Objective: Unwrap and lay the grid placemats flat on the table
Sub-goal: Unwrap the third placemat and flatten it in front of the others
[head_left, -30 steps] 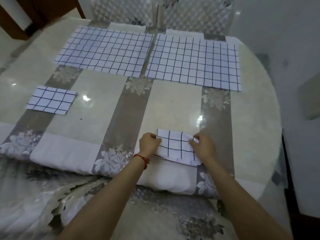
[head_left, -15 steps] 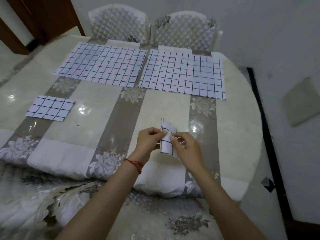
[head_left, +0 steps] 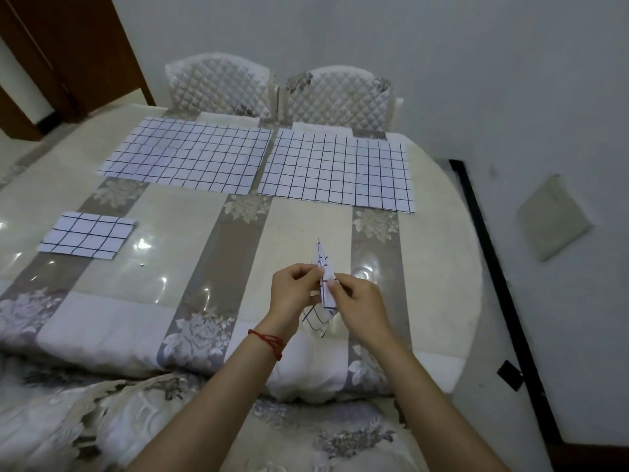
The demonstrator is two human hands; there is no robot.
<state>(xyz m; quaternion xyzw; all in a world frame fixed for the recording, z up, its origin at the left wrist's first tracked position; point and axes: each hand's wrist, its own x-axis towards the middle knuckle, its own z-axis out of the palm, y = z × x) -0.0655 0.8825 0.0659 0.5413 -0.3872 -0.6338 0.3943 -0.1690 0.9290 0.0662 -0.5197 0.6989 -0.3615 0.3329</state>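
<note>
A folded white placemat with a black grid [head_left: 326, 272] stands on edge above the table's near side, pinched between my left hand [head_left: 295, 290] and my right hand [head_left: 360, 299]. A loose flap of it hangs below my fingers. Two unfolded grid placemats lie flat side by side at the far side of the table, one on the left [head_left: 185, 158] and one on the right [head_left: 340, 170]. A still-folded grid placemat [head_left: 86, 235] rests flat at the left.
The round table [head_left: 439, 267] has a glossy cover over a floral cloth. Two quilted chairs [head_left: 279, 92] stand against its far edge. A wall with a black strip [head_left: 493, 253] runs close on the right; a brown door [head_left: 68, 52] is at the far left.
Both hands have lifted the folded placemat off the table and turned it from lying flat to standing on edge. The view has tilted up, showing the chairs.
</note>
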